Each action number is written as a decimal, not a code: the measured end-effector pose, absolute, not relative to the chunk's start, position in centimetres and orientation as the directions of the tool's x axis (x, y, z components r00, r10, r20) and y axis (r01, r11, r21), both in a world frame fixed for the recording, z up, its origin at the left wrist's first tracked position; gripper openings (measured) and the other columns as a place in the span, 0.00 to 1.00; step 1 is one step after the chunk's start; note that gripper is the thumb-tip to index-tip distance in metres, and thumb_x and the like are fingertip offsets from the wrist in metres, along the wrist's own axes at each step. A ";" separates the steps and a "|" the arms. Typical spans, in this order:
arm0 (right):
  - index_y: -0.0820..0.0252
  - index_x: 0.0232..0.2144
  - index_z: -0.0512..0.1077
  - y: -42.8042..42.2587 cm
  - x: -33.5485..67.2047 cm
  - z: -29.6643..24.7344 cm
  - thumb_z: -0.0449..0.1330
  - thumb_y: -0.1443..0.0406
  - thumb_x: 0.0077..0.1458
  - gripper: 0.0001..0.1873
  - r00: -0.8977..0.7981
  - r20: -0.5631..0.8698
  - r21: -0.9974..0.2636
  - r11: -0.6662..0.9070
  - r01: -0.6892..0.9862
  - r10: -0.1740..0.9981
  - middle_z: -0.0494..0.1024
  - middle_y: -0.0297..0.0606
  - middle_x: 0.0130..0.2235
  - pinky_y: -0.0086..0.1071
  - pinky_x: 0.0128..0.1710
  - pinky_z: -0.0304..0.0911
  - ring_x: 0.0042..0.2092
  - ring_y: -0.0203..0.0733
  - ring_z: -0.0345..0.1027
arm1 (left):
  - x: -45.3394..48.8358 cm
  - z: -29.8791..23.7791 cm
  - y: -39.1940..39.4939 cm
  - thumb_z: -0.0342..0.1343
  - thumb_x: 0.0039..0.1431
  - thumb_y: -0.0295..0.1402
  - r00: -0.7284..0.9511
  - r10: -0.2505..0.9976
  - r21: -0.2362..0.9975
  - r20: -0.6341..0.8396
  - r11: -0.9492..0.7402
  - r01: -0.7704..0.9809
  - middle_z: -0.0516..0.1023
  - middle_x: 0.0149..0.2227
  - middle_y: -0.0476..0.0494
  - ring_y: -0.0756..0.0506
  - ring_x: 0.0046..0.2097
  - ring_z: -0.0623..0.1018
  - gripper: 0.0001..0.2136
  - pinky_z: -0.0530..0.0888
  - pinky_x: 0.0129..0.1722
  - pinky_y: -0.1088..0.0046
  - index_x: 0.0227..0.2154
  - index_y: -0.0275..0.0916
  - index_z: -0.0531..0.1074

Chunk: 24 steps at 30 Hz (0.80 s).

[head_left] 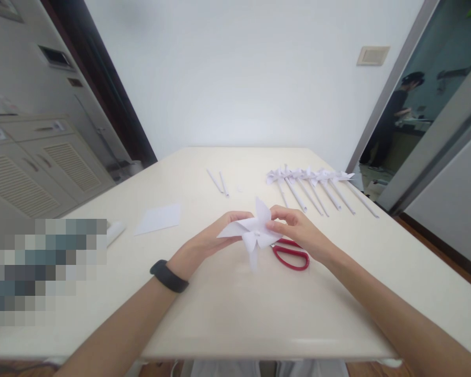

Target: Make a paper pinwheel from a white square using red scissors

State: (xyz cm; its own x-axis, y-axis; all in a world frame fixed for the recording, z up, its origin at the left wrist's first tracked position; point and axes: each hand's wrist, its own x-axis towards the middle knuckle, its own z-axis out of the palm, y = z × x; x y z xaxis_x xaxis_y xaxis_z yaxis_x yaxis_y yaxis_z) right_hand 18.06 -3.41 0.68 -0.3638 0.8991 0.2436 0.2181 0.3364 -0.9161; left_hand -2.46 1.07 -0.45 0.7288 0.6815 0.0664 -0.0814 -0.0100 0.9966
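Note:
Between my two hands is a white paper pinwheel (258,233), its pointed blades spread and its centre facing me. My left hand (229,230) holds it from behind, with the fingers partly hidden by the blades. On the other side, my right hand (292,228) pinches a blade between thumb and fingers. Below my right hand, red-handled scissors (294,257) lie on the table, their blades mostly hidden behind the pinwheel.
Several finished paper pinwheels (309,178) on rolled sticks lie in a row at the back right. Two loose paper sticks (219,183) rest behind my hands. A white paper sheet (159,219) lies left on the table (239,314). Beyond the doorway stands a person (392,115).

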 end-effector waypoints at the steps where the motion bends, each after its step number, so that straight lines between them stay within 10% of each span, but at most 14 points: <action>1: 0.58 0.33 0.69 -3.4 18.1 0.8 0.55 0.59 0.55 0.09 -0.347 0.265 -0.904 0.357 0.235 0.900 0.70 0.37 0.38 0.33 0.38 0.59 0.40 0.39 0.64 | -2.5 -0.4 1.1 0.62 0.46 0.32 0.721 0.690 0.996 0.067 -0.006 -0.087 0.71 0.33 0.45 0.46 0.35 0.70 0.08 0.66 0.36 0.73 0.30 0.37 0.74; 12: 0.56 0.38 0.63 -4.2 17.9 0.8 0.60 0.64 0.53 0.10 -0.221 0.755 -0.316 0.637 0.704 0.618 0.69 0.37 0.40 0.41 0.49 0.47 0.48 0.44 0.62 | -1.7 -0.5 1.3 0.61 0.48 0.31 0.650 0.760 0.990 0.016 0.080 -0.117 0.76 0.33 0.45 0.48 0.33 0.74 0.11 0.68 0.34 0.75 0.37 0.36 0.73; 24: 0.55 0.34 0.67 -4.2 16.8 -0.6 0.56 0.66 0.56 0.02 -0.306 0.698 -0.257 0.625 0.737 0.647 0.68 0.35 0.39 0.38 0.46 0.44 0.43 0.39 0.63 | -1.7 -0.3 1.3 0.63 0.46 0.28 0.630 0.776 0.980 0.038 0.096 -0.177 0.72 0.26 0.53 0.53 0.29 0.72 0.08 0.66 0.33 0.78 0.27 0.37 0.67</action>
